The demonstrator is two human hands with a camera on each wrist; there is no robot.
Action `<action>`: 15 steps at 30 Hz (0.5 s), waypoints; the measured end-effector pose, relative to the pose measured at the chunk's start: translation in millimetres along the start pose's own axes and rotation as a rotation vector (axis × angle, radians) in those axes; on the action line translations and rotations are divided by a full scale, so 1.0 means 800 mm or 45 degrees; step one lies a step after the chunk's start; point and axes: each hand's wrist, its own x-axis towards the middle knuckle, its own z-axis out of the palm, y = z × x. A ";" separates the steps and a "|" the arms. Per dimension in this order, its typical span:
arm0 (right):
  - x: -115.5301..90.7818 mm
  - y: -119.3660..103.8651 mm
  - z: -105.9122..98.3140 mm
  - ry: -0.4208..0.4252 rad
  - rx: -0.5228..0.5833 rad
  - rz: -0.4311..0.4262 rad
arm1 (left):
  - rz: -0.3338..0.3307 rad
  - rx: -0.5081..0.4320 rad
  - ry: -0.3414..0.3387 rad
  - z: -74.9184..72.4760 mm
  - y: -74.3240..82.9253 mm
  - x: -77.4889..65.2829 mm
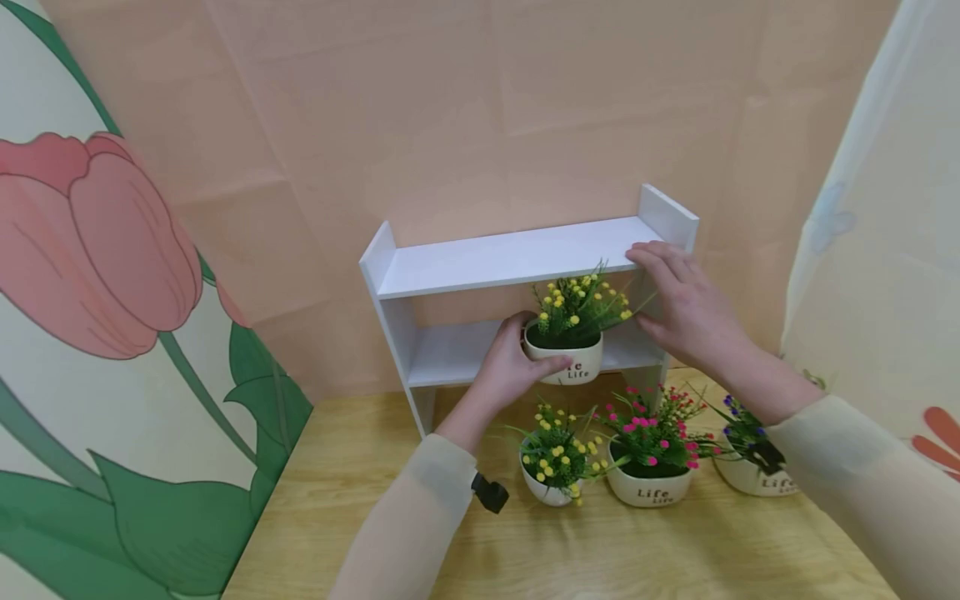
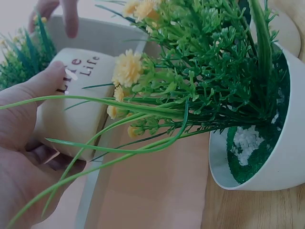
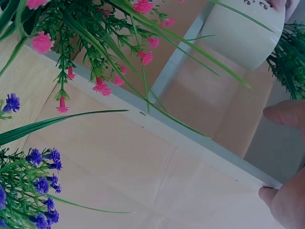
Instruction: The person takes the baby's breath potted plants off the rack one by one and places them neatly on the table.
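My left hand (image 1: 508,367) grips a white oval pot (image 1: 585,369) lettered "Life", with its thumb across the front. Yellow artificial flowers (image 1: 573,304) and grass fill this pot, held at the front of the white shelf's lower board (image 1: 457,350). In the left wrist view, the thumb (image 2: 40,86) lies over the lettering and the other fingers go round the far side. My right hand (image 1: 686,304) rests with extended fingers at the right front edge of the top board (image 1: 517,254); its thumb (image 3: 286,113) stands apart from the pot, below that board.
On the wooden table (image 1: 352,475) in front of the shelf stand a smaller yellow-flowered pot (image 1: 551,493), a pink-flowered pot (image 1: 652,490) and, under my right forearm, a blue-flowered pot (image 1: 742,477). A beige cloth backdrop (image 1: 450,108) hangs behind; a tulip-printed panel (image 1: 112,250) is at left.
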 end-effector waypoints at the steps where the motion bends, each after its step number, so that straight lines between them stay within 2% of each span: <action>1: 0.000 0.000 0.000 0.000 -0.002 0.002 | 0.005 -0.002 0.001 0.000 0.001 -0.001; 6: 0.000 0.001 -0.002 -0.006 -0.008 0.003 | 0.009 -0.024 0.005 -0.002 0.004 -0.010; 15: -0.001 -0.003 -0.003 -0.024 -0.031 0.012 | -0.052 -0.033 0.016 -0.009 0.011 -0.032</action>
